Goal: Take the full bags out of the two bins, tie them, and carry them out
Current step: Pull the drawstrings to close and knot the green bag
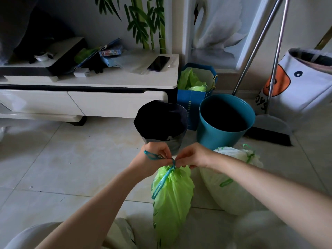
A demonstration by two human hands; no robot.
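A full green bag [172, 198] stands on the floor in front of me, its neck gathered by a teal drawstring [162, 180]. My left hand [152, 159] pinches one loop of the drawstring at the neck. My right hand [193, 156] pinches the string from the other side. One loop hangs down the bag's front. A white bag [231, 184] with a green drawstring, pulled shut, lies to the right. Behind stand a dark bin [161, 139] and a teal bin [215, 139]; I see no bag inside either.
A white TV cabinet [107, 81] with a phone and clutter runs along the back left. A blue paper bag [190, 103] of green liners stands by the wall. A broom and dustpan [269, 126] lean at right beside a white toy bag [305, 90]. Tiled floor spreads left.
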